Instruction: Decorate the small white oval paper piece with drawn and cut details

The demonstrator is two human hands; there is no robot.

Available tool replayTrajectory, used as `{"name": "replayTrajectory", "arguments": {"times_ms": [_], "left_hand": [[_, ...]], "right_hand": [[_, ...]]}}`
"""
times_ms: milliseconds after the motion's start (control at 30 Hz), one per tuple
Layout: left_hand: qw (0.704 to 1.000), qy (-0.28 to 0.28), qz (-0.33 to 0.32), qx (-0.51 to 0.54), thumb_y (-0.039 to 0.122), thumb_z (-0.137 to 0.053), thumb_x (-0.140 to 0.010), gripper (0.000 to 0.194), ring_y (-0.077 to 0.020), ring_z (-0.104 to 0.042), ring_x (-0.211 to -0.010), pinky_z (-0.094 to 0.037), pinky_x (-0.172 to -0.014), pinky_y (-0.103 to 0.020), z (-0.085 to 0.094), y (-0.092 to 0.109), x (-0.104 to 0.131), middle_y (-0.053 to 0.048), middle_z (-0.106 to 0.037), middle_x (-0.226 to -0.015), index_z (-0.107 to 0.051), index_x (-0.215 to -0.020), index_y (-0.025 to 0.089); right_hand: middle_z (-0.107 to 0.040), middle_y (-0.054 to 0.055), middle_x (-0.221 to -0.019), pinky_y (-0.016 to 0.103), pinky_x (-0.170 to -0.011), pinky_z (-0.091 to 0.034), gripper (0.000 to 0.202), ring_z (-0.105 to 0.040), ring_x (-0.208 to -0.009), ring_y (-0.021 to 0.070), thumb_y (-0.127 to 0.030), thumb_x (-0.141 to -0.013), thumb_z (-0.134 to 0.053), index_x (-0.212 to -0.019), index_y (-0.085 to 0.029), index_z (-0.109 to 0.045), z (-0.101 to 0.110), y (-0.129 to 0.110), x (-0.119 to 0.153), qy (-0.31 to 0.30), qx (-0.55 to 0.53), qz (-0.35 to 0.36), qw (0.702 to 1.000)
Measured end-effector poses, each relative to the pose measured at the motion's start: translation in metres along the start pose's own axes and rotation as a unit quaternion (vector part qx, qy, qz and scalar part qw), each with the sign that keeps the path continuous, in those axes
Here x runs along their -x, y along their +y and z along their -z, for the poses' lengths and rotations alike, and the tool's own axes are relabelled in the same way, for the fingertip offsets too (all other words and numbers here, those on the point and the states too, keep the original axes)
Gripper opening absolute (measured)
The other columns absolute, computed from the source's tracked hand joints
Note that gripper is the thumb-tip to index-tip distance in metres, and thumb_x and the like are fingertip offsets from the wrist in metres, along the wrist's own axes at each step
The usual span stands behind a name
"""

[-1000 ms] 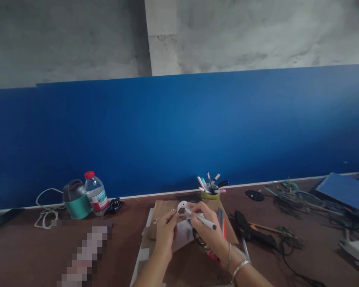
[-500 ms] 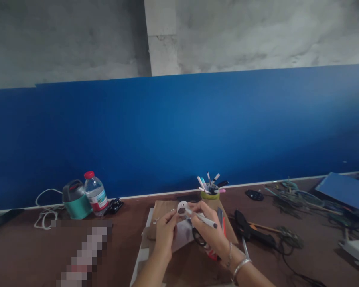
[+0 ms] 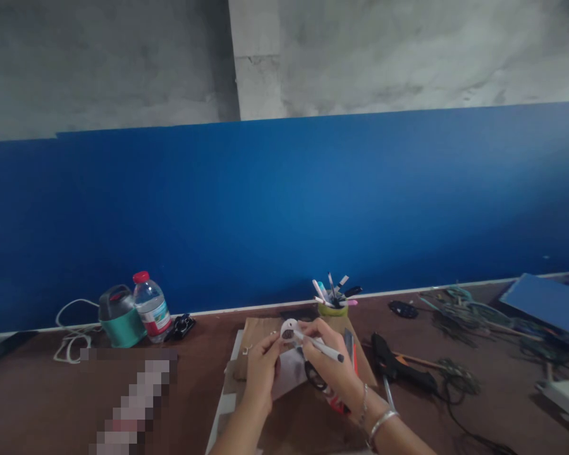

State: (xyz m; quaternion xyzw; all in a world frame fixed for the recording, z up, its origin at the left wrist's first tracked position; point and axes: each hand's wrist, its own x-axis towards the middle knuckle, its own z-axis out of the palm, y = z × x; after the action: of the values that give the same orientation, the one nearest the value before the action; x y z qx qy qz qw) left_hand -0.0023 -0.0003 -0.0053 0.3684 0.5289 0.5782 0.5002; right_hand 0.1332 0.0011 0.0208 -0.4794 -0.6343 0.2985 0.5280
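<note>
My left hand (image 3: 262, 366) is closed, with thumb and fingertips pinching the edge of a small white round piece (image 3: 290, 325) that has a dark, grid-like inner area. In my right hand (image 3: 329, 360) is a white marker (image 3: 326, 349), its dark end toward my wrist and its tip at the round piece. The right fingertips also touch that piece's edge. Beneath the hands lie a sheet of white paper (image 3: 291, 371) and a brown cardboard sheet (image 3: 256, 330). Black-handled scissors (image 3: 315, 375) are partly hidden under my right hand.
A green pen cup (image 3: 332, 309) stands behind the cardboard. To the right are a black glue gun (image 3: 401, 366), a coil of tangled wires (image 3: 459, 309) and a blue board (image 3: 550, 309). On the left stand a water bottle (image 3: 152, 309) and a teal-and-grey container (image 3: 123, 325).
</note>
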Motion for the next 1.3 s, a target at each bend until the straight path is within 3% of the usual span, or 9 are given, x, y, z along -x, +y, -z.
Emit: {"name": "replayTrajectory", "arguments": {"times_ms": [167,500,833,1033,1200,1300], "left_hand": [[1.000,-0.005,0.006,0.008,0.055,-0.069,-0.051,0.064,-0.0048,-0.022,-0.033,-0.012,-0.037,-0.018,-0.001,0.002,0.001,0.010,-0.031,-0.032,-0.071,-0.094,0.008],[1.000,-0.013,-0.004,0.003,0.057,-0.068,-0.053,0.061,-0.0047,-0.022,-0.034,-0.013,-0.037,-0.018,0.000,0.001,0.001,0.010,-0.031,-0.032,-0.072,-0.090,0.009],[1.000,-0.017,-0.005,-0.001,0.053,-0.067,-0.057,0.059,-0.0049,-0.023,-0.034,-0.013,-0.037,-0.018,0.001,-0.002,-0.001,0.010,-0.031,-0.033,-0.070,-0.095,0.008],[1.000,-0.014,-0.008,-0.002,0.051,-0.067,-0.057,0.051,-0.0044,-0.021,-0.034,-0.012,-0.037,-0.018,0.000,0.001,0.001,0.010,-0.030,-0.033,-0.071,-0.086,0.009],[1.000,-0.008,-0.013,0.000,0.052,-0.068,-0.055,0.055,-0.0050,-0.023,-0.034,-0.013,-0.037,-0.018,0.001,-0.001,0.000,0.010,-0.031,-0.033,-0.071,-0.090,0.009],[1.000,-0.009,-0.007,0.000,0.053,-0.069,-0.054,0.058,-0.0052,-0.023,-0.034,-0.013,-0.037,-0.019,0.001,-0.002,-0.001,0.009,-0.032,-0.033,-0.071,-0.092,0.009]], "right_hand": [[-0.067,0.003,-0.073,0.022,-0.055,-0.042,0.006,-0.059,-0.063,0.0161,-0.016,-0.066,-0.049,-0.062,-0.020,-0.048,0.002,-0.007,0.000,-0.007,0.000,-0.024,1.000],[-0.070,0.006,-0.081,0.026,-0.065,-0.046,0.005,-0.063,-0.078,0.0210,-0.018,-0.066,-0.050,-0.061,-0.020,-0.048,0.004,-0.013,0.001,-0.015,-0.031,-0.038,0.999],[-0.070,0.007,-0.088,0.026,-0.064,-0.045,0.006,-0.063,-0.079,0.0218,-0.017,-0.063,-0.048,-0.060,-0.021,-0.045,0.006,-0.018,0.000,-0.026,-0.039,-0.044,0.998],[-0.071,0.008,-0.090,0.026,-0.063,-0.045,0.005,-0.064,-0.076,0.0218,-0.017,-0.064,-0.049,-0.060,-0.020,-0.047,0.006,-0.014,0.000,-0.027,-0.046,-0.038,0.998],[-0.070,0.009,-0.093,0.027,-0.067,-0.046,0.006,-0.063,-0.083,0.0227,-0.017,-0.065,-0.048,-0.060,-0.020,-0.046,0.006,-0.014,0.000,-0.028,-0.033,-0.032,0.999],[-0.070,0.008,-0.090,0.027,-0.064,-0.046,0.005,-0.063,-0.077,0.0219,-0.018,-0.064,-0.048,-0.059,-0.020,-0.047,0.006,-0.015,0.001,-0.020,-0.022,-0.036,0.999]]}}
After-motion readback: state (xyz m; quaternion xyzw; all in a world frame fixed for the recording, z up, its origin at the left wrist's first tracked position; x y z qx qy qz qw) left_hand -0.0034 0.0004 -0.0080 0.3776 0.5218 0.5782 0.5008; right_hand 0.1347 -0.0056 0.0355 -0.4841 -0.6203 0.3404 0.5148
